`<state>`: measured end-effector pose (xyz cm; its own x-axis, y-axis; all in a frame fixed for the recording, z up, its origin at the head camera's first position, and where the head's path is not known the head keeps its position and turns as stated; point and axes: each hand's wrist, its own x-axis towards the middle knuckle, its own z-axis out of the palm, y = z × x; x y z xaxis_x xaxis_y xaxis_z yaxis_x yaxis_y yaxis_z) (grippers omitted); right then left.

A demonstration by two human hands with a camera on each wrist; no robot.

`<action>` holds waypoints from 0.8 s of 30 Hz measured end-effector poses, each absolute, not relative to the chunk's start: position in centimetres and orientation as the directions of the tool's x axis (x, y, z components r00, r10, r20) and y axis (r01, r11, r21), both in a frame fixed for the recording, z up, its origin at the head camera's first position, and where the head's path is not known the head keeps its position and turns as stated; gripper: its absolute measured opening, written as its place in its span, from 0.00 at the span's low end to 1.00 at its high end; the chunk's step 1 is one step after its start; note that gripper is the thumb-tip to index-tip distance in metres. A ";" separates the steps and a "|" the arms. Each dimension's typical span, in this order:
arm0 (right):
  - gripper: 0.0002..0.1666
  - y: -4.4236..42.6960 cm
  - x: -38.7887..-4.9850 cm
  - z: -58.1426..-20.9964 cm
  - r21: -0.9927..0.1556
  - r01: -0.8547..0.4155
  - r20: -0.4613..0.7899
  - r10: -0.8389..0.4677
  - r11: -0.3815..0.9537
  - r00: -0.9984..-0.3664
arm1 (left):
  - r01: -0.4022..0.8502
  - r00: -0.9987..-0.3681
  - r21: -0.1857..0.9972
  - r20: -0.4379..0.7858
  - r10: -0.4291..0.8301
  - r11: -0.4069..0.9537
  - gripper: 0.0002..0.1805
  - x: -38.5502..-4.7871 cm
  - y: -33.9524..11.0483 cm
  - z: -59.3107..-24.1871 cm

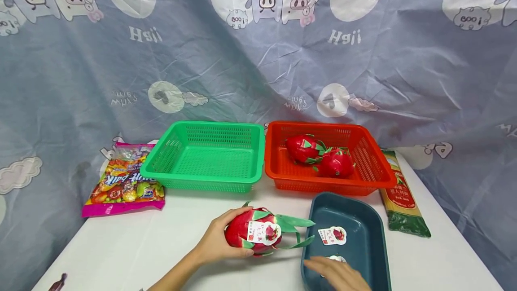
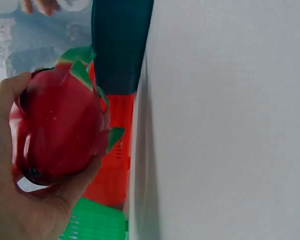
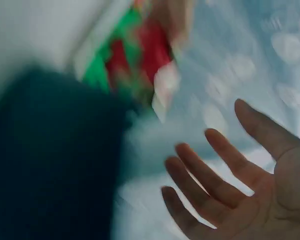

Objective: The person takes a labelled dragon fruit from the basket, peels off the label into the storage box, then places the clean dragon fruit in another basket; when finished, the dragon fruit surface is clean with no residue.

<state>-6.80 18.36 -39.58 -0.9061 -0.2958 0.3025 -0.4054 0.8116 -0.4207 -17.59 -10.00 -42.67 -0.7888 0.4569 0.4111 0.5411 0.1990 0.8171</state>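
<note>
My left hand (image 1: 216, 239) grips a red dragon fruit (image 1: 239, 229) from its left side, thumb below and fingers over the top. A white label sticker (image 1: 264, 233) with a fruit picture is on the side facing me, and long green leaves point right. In the left wrist view the fruit (image 2: 60, 125) fills the curled hand. Over the near part of a dark blue tray (image 1: 359, 228) is my right hand (image 1: 339, 274), its fingers extended. The right wrist view shows this hand (image 3: 235, 195) with fingers spread and nothing held. Another label sticker (image 1: 333, 235) lies in the tray; one nearer is partly hidden.
Behind stand a green basket (image 1: 202, 183) with nothing seen inside and a red basket (image 1: 323, 187) holding two dragon fruits (image 1: 337, 164). A candy bag (image 1: 125, 183) lies far left, a yellow-green packet (image 1: 404, 201) far right. A patterned cloth (image 1: 258, 66) hangs behind.
</note>
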 end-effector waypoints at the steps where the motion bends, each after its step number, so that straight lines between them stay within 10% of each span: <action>1: 0.29 17.8 -6.8 -40.5 -0.375 -0.474 0.350 -0.352 0.796 -0.868 | 0.519 -0.797 0.834 0.392 0.459 0.189 0.43 -17.7 -10.0 -42.8; 9: 0.20 17.3 -7.9 -43.9 -0.180 -0.632 0.454 -0.506 0.754 -0.734 | 0.419 -0.838 0.893 0.311 0.449 0.163 0.42 -17.9 -10.3 -43.7; 24: 0.23 20.8 -7.2 -43.1 -0.223 -0.414 0.382 -0.312 0.883 -0.870 | 0.359 -0.859 0.919 0.256 0.443 0.164 0.42 -18.1 -10.2 -44.3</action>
<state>-7.18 20.82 -43.11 -0.8702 -0.3116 0.3816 -0.4138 0.8827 -0.2227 -18.08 -10.19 -44.32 -0.8591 0.4430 0.2564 0.3587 0.1635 0.9190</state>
